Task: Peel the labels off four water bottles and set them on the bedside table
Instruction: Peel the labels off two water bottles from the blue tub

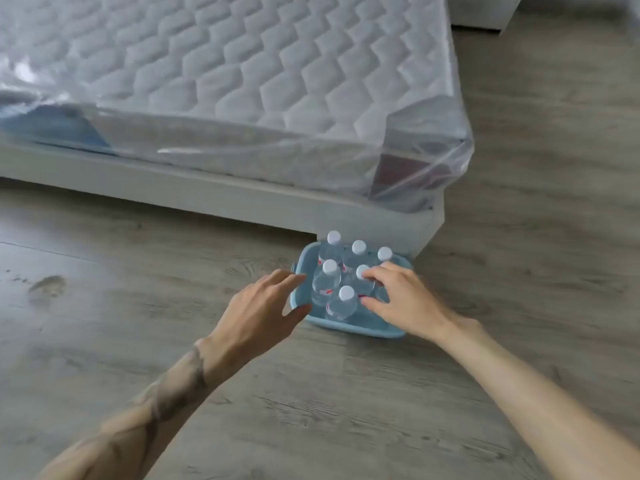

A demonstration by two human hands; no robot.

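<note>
Both arms bare; dark tattoo (195,370) round L wrist & forearm.

Both bare arms reach forward and down. The left hand (263,308) is loose, with its fingers out straight. The right hand (401,296) has bent fingers, and its thumb sticks out apart from them.

you have a quilted mattress (242,64) wrapped in clear plastic on a pale bed frame (173,188). the grey wood floor (536,202) below you shows a scuff (48,285) at left, and a blue basket (363,329) sits just beside the frame's corner.
</note>
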